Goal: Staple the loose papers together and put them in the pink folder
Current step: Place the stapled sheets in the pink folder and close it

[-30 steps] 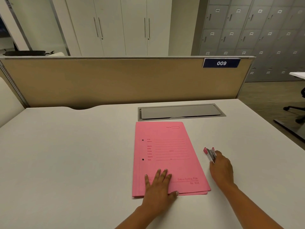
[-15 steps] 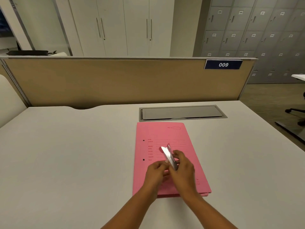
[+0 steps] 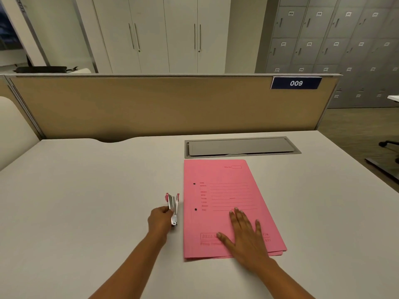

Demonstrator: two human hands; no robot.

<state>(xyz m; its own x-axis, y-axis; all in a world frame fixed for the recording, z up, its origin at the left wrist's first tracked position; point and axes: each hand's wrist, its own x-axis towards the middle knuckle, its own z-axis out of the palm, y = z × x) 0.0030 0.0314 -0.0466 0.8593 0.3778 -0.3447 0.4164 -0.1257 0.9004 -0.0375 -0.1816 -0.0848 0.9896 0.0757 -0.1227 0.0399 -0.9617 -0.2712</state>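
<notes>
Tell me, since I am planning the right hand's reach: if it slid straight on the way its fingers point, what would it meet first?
Likely nothing but more pink folder under the right hand; beyond its far edge, the grey hatch in the desk.

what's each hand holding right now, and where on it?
Left hand grips the stapler at its near, hinge end. Right hand holds nothing; it lies flat, palm down, on the closed pink folder.

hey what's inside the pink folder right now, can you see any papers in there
The pink folder lies closed on the desk, the right hand flat on its cover. Only layered pink edges show at its near right corner. Its inside is covered, so no papers can be seen.
</notes>
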